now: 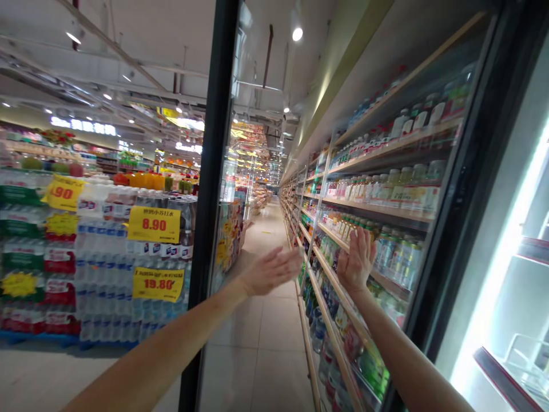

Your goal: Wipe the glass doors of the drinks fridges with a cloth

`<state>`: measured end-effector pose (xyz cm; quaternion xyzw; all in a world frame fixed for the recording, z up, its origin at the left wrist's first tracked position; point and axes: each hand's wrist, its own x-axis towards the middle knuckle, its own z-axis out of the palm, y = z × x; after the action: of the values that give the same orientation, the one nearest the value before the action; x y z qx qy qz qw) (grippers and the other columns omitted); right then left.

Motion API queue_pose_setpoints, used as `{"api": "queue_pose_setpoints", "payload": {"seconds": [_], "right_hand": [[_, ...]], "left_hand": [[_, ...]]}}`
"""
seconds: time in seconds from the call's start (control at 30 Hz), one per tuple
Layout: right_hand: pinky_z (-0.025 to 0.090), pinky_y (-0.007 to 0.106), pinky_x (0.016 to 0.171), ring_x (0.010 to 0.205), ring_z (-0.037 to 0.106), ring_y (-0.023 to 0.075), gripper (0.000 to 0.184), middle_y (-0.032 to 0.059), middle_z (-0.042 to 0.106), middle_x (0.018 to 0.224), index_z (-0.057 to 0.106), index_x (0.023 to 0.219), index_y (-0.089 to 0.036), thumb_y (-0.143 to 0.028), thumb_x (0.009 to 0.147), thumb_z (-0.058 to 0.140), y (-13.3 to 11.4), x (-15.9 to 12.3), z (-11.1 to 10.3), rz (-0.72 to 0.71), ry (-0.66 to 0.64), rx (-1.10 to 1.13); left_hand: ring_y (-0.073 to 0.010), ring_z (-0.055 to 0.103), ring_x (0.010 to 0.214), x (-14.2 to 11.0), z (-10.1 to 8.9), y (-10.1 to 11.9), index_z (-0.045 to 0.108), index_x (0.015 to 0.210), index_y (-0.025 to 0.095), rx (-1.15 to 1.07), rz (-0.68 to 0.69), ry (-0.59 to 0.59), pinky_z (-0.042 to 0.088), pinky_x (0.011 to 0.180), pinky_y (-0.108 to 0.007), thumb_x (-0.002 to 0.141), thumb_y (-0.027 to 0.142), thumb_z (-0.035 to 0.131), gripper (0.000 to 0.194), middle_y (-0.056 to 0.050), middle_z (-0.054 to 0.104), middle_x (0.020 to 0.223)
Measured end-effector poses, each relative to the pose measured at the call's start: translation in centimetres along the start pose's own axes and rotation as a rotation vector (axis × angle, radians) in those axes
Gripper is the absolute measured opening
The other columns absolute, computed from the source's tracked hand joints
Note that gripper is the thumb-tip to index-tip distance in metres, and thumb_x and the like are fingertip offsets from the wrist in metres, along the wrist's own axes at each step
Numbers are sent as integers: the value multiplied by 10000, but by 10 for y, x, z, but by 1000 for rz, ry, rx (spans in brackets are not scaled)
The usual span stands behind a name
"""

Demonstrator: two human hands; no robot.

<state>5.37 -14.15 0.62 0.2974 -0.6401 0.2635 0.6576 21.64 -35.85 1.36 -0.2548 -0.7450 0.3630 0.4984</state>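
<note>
My left hand [274, 269] reaches in from the lower left with its fingers stretched out, and I see nothing in it. To its right, my right hand [357, 262] is raised, fingers up and slightly bent, also holding nothing that shows. Both are in front of a tall glass door panel [261, 320] in a dark frame [214, 171]. Whether either hand touches the glass, I cannot tell. Rows of bottled drinks [398, 252] on long shelves [386, 209] show in the glass behind my right hand; whether seen through it or mirrored is unclear.
At the right is a brightly lit cooler interior [506, 274] with a wire rack [527, 360]. Stacked packs of bottled water [105, 269] stand at the left, carrying yellow price signs [154, 224]. A tiled aisle [268, 229] runs back into the shop.
</note>
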Motion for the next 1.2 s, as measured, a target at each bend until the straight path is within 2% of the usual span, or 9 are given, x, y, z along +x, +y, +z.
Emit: {"api": "queue_pose_setpoints", "payload": {"seconds": [0.13, 0.33, 0.5, 0.53, 0.67, 0.7, 0.87, 1.07, 1.2], "right_hand": [[206, 504, 1066, 1345, 251, 264, 570, 156, 370, 1399, 271, 1386, -149, -280, 842, 381, 0, 1, 0, -18, 12, -14], [190, 506, 1074, 1354, 231, 259, 573, 158, 367, 1402, 259, 1392, -146, -281, 847, 377, 0, 1, 0, -26, 5, -24], [184, 505, 1078, 1367, 194, 254, 589, 172, 344, 1415, 206, 1409, -139, -285, 861, 364, 5, 0, -4, -68, -40, -43], [188, 504, 1076, 1369, 187, 255, 602, 172, 336, 1420, 186, 1414, -142, -291, 861, 371, 7, 0, -6, -89, -61, -50], [213, 488, 1071, 1368, 189, 254, 654, 158, 317, 1433, 129, 1427, -167, -313, 852, 406, 17, -2, -9, -162, -123, -74], [216, 483, 1071, 1365, 200, 253, 654, 154, 325, 1430, 134, 1426, -171, -312, 850, 409, 18, -3, -9, -170, -119, -74], [194, 512, 1066, 1340, 264, 262, 629, 182, 341, 1412, 196, 1410, -139, -325, 844, 395, 19, -8, -7, -40, -29, -79], [212, 540, 1040, 1330, 274, 262, 582, 184, 314, 1423, 242, 1389, -131, -329, 852, 344, 15, -10, -10, 111, -15, -63], [214, 559, 1036, 1326, 278, 278, 584, 185, 316, 1421, 251, 1388, -130, -319, 846, 355, 16, -11, -11, 139, -2, -56]], "left_hand": [[-211, 90, 1376, 9, -4, -16, 437, 1257, 212, 62, -519, 129, 143, 1121, -454, 840, 164, 461, 420, -77, 373, 1407], [-129, 174, 1360, 7, 0, 11, 460, 1231, 276, -84, 228, -45, 127, 1144, -342, 888, 255, 401, 349, 27, 297, 1449], [-208, 82, 1376, 37, 1, -10, 418, 1275, 200, 23, -420, 72, 162, 1117, -459, 863, 177, 424, 412, -67, 321, 1434], [-211, 80, 1375, 45, 3, -11, 427, 1266, 186, 30, -429, 100, 169, 1115, -453, 865, 168, 416, 402, -77, 319, 1434], [-162, 173, 1361, 70, 12, -9, 445, 1245, 219, -42, 153, 27, 173, 1129, -361, 896, 208, 364, 359, -14, 302, 1448], [-158, 182, 1359, 78, 12, -13, 438, 1252, 226, -51, 182, 4, 164, 1132, -363, 898, 210, 357, 363, -6, 307, 1447], [-209, 113, 1373, 112, 6, -38, 398, 1289, 181, 0, -399, 80, 148, 1122, -447, 882, 162, 358, 410, -64, 316, 1441], [-188, 229, 1348, 118, 9, -8, 508, 1190, 198, -115, 145, -40, 215, 1110, -386, 890, 216, 373, 330, -34, 368, 1414], [-125, 235, 1343, 136, -1, -46, 474, 1222, 239, -81, -17, 0, 190, 1127, -364, 896, 178, 344, 355, -3, 377, 1410]]}}
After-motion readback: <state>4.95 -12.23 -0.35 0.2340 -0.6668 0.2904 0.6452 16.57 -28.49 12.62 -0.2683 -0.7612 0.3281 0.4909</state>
